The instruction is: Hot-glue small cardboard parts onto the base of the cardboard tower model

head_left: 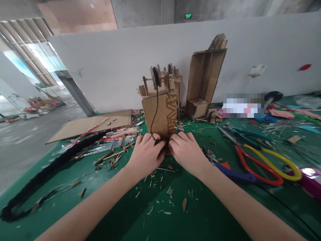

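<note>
A small cardboard tower (160, 112) with wheels and sticks on top stands upright on the green table (160, 207). A thin black string (155, 110) runs from a top wheel down its front face. My left hand (146, 155) and my right hand (187, 152) meet at the tower's base, fingers curled. The left hand's fingertips pinch the lower end of the string. The right hand's fingers press against the bottom of the tower beside them; what lies under them is hidden.
A taller open cardboard piece (204, 83) leans on the white wall behind. Scissors with red and yellow handles (265, 164) lie at right among other tools. A long black braided rope (50, 170) and a flat cardboard sheet (92, 124) lie at left. Cardboard scraps litter the table.
</note>
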Action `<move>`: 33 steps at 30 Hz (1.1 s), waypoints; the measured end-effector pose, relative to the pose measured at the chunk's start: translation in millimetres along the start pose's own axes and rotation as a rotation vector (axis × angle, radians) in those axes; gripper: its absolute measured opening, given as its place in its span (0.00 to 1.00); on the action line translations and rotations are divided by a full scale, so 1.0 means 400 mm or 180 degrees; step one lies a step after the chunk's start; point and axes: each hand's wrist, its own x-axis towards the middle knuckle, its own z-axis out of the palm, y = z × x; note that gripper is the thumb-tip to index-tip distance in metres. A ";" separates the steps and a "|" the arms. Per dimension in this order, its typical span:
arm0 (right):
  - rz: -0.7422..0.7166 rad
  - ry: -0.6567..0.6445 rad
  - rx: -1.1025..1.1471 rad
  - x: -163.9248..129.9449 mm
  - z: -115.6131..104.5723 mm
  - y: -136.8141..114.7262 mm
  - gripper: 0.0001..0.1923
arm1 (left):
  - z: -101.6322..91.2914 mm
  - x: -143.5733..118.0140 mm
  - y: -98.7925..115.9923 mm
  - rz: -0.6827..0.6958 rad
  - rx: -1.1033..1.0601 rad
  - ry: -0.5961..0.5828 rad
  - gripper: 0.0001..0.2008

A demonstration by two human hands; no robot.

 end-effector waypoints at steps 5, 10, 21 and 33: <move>0.0024 0.0028 0.0021 -0.003 0.003 0.001 0.09 | -0.005 0.001 0.003 -0.0017 -0.0026 -0.0030 0.14; 0.0004 -0.0036 0.0044 -0.003 -0.006 -0.003 0.07 | 0.002 0.006 0.009 0.0081 -0.0410 0.0004 0.10; -0.0003 0.0041 0.0033 -0.005 0.001 -0.008 0.06 | -0.029 0.037 0.010 -0.0326 -0.1206 0.0017 0.12; -0.0044 0.0109 0.0044 -0.009 0.013 -0.009 0.05 | -0.038 0.052 -0.036 0.0545 -0.0037 -0.0486 0.06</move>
